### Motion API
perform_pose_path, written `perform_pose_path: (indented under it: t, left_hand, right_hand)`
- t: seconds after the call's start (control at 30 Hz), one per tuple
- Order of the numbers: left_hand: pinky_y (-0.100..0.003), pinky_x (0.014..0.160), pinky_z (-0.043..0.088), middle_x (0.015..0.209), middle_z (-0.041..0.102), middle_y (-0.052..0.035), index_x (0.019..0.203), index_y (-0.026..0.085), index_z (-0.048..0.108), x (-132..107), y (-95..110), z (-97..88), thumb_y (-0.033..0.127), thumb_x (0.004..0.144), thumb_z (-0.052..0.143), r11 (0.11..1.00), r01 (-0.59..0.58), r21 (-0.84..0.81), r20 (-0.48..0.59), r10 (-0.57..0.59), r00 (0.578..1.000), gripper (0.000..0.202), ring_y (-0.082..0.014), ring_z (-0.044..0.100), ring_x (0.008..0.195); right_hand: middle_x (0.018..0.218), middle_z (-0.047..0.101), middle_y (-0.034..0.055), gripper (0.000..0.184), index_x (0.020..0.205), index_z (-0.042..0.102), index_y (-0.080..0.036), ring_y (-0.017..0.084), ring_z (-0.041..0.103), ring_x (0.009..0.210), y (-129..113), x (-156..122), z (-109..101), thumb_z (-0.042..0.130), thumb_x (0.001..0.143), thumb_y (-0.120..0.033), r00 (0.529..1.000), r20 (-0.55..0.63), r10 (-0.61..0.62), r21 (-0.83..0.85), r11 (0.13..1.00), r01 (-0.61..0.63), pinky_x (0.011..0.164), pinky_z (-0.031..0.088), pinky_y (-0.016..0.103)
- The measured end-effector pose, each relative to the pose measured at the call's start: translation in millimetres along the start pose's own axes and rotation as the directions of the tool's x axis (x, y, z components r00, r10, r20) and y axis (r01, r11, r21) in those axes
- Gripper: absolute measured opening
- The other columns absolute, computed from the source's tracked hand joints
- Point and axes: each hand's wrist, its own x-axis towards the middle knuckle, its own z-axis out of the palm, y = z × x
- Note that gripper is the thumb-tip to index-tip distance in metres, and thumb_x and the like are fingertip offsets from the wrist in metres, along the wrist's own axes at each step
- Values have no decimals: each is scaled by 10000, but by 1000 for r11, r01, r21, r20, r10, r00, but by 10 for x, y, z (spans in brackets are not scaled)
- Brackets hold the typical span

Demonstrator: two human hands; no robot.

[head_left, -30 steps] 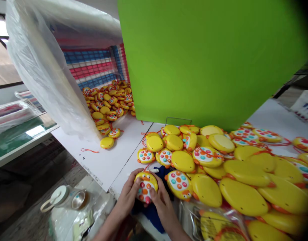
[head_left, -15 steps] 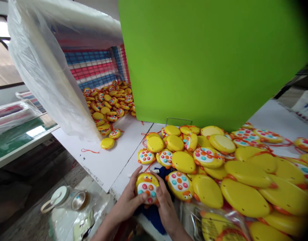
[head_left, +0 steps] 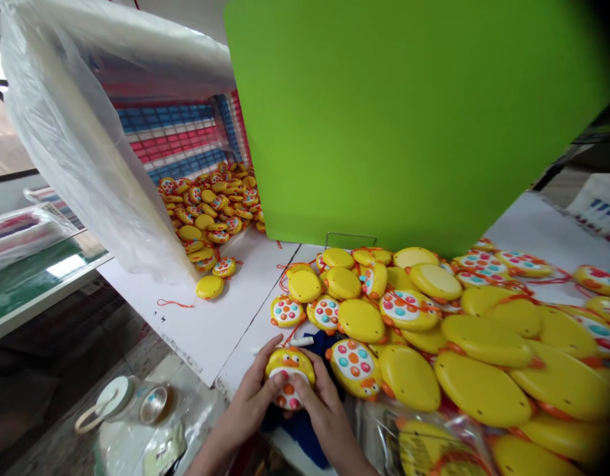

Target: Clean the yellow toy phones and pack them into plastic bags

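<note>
Your left hand (head_left: 252,400) and right hand (head_left: 329,406) hold one toy (head_left: 290,368); the right thumb (head_left: 304,390) has moved onto its buttons (head_left: 288,389), perhaps for pressing.

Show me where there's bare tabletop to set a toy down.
White tabletop shows bare between the loose orange cord and the dark seam. Another patch lies right of the green board, beyond the heaped yellow toys. These crowd the area beside the right hand.
</note>
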Motion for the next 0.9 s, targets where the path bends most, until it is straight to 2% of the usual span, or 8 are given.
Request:
perform_pose_path:
  t: [0.17,0.33,0.47,0.57,0.7,0.77,0.83,0.9]
  left_hand:
    - [-299,713,494,1079,570,-78,1421,227,271,26,-8,6,481,890,487,999,-1,51,-29,3,1000,627,-168,552,810]
    - [-345,794,512,1226,531,-105,1446,246,179,0,-25,29,363,652,792,997,21,75,10,-22,1000,1009,-219,597,900]
    - [-393,964,440,1272,512,-104,1360,216,363,170,26,17,234,680,753,947,-68,315,-142,118,983,785,-279,538,1111]
    - [-439,1015,401,1311,476,-113,1378,220,343,489,219,86,211,739,687,868,-176,465,-214,303,929,725,-293,479,1201]
    - [-409,981,455,1499,234,-131,1464,278,136,995,640,320,286,757,700,758,-476,446,71,500,863,904,-293,349,1325]
    - [-384,996,445,1482,297,-118,1457,279,187,1207,796,341,336,801,654,680,-570,461,220,535,816,807,-259,371,1317]
    - [-370,1056,380,1436,393,-75,1383,290,368,1365,839,190,365,810,638,559,-504,659,193,522,831,637,-230,381,1311]
    - [-371,1096,319,1428,414,-31,1304,321,468,1451,766,-138,361,807,633,465,-185,866,-59,462,885,525,-215,369,1319]
  right_hand:
    - [1166,642,44,474,1202,523,-262,237,642,958,22,16,-5,593,793,-493,999,-23,24,7,1000,-24,740,576,299]
    - [1202,628,63,447,1180,542,-242,252,581,1112,56,54,-56,599,801,-473,999,-11,-32,-66,997,32,892,524,310]
    - [1367,513,57,577,1320,459,-278,261,521,1203,105,30,10,594,806,-504,996,-85,14,45,999,-11,912,517,334]
    - [1374,493,98,711,1409,341,-288,277,610,1059,154,28,87,594,794,-541,995,-101,3,149,989,13,710,588,358]
    - [1345,496,129,685,1406,330,-302,257,651,950,213,62,110,573,815,-546,994,-94,-61,156,985,76,610,589,347]
    - [1342,496,127,658,1400,330,-318,257,649,966,246,82,84,566,826,-538,996,-73,-56,143,988,66,628,590,349]
    - [1323,509,131,626,1381,363,-312,259,652,962,285,99,51,558,832,-541,997,-47,-66,115,991,71,637,589,350]
    - [1276,543,138,586,1337,431,-285,258,660,935,326,113,30,556,829,-551,996,-13,-85,83,993,86,634,588,349]
